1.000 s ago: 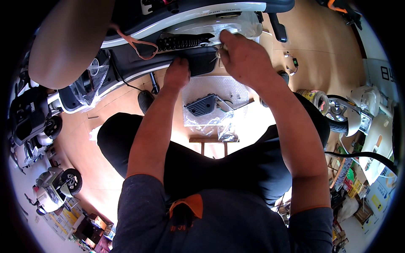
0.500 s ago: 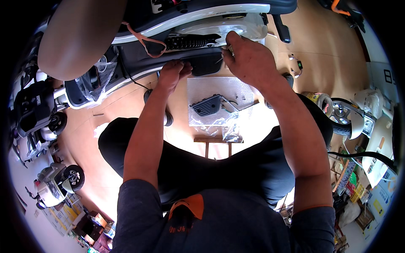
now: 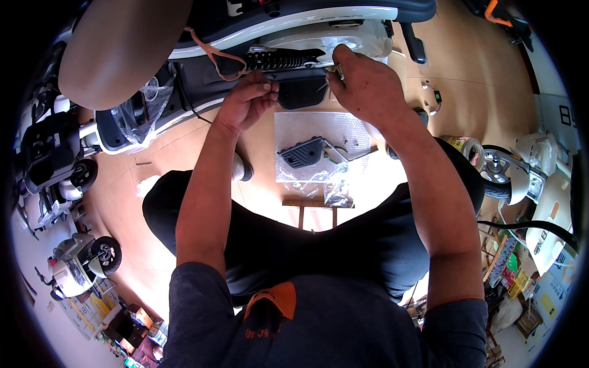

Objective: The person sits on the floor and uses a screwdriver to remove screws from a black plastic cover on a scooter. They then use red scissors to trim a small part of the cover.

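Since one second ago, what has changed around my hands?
Your left hand moved left, away from the black panel, and turned; whether it holds anything is unclear. Your left shoe shifted right. Your right hand stayed near the panel's right end; the ribbed part stayed on bubble wrap.

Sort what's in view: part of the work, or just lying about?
In the work:
- scooter with black spring
- right hand, holding a small item, kind unclear
- left hand, near the spring, contents unclear
- ribbed black part on bubble wrap, probably

Lying about, seemingly:
- parked scooter, lower left
- small black gadget on the floor
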Demonstrator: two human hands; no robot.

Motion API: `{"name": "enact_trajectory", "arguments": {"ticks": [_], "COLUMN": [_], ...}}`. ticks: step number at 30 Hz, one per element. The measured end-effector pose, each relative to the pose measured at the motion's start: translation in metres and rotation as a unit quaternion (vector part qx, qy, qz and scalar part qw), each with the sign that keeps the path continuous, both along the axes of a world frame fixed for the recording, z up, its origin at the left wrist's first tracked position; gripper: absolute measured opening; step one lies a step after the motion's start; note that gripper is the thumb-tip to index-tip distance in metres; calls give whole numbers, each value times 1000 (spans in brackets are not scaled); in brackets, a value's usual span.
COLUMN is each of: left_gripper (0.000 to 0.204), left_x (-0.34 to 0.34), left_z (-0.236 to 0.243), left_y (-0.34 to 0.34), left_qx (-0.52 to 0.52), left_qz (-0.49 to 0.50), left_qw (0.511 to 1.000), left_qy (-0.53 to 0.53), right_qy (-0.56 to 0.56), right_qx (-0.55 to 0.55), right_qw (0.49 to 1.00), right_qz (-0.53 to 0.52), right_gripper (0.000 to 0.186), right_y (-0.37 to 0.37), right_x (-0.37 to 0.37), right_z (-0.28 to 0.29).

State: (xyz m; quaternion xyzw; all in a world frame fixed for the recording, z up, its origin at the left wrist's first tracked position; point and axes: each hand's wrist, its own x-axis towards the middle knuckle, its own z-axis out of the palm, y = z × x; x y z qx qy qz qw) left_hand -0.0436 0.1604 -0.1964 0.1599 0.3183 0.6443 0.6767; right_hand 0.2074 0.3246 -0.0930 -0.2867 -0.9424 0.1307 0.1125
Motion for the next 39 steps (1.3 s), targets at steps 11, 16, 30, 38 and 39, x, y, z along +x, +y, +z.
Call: {"name": "enact_trajectory", "arguments": {"ticks": [11, 16, 30, 38, 39], "left_gripper": [6, 13, 26, 20, 20], "left_x": [11, 28, 73, 112, 119], "left_z": [-44, -69, -147, -131, -132], "left_y": [-11, -18, -4, 25, 29], "left_qx": [-228, -374, -294, -271, -265], "left_qz": [90, 59, 194, 262, 274], "left_qw": [960, 886, 930, 921, 917], "left_qy": [136, 268, 102, -100, -117], "right_qy": [13, 17, -13, -17, -68], "right_qx": [26, 23, -16, 0, -30], "right_qw": [1000, 1000, 999, 1000, 996], "right_qz": [1, -12, -36, -20, -58], "right_gripper": [30, 30, 30, 27, 27], "right_y": [0, -1, -13, -19, -18], "right_x": [-4, -4, -15, -9, -13], "right_z": [-1, -2, 17, 16, 24]}}
